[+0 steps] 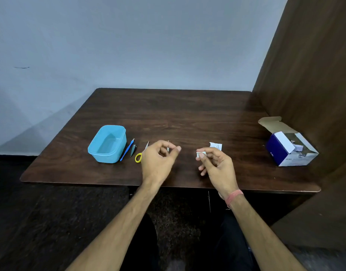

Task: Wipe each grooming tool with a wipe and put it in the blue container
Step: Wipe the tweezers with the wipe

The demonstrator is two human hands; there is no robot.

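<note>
Right hand [215, 163], fingers pinching a folded wipe [201, 154]; left hand [158, 159], fingers grasping a slim metal tool [168, 147]. Blue container [107, 143] far left on counter [187, 118].

Scissors [141, 154] half behind left hand [157, 159]; thin tool [168, 147] indistinct.

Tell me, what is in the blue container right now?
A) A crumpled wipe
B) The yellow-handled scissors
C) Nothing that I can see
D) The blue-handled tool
C: the blue container shows only its bare inside, while the blue-handled tool and the yellow-handled scissors lie on the table beside it, and the right hand holds the small white wipe.
</note>
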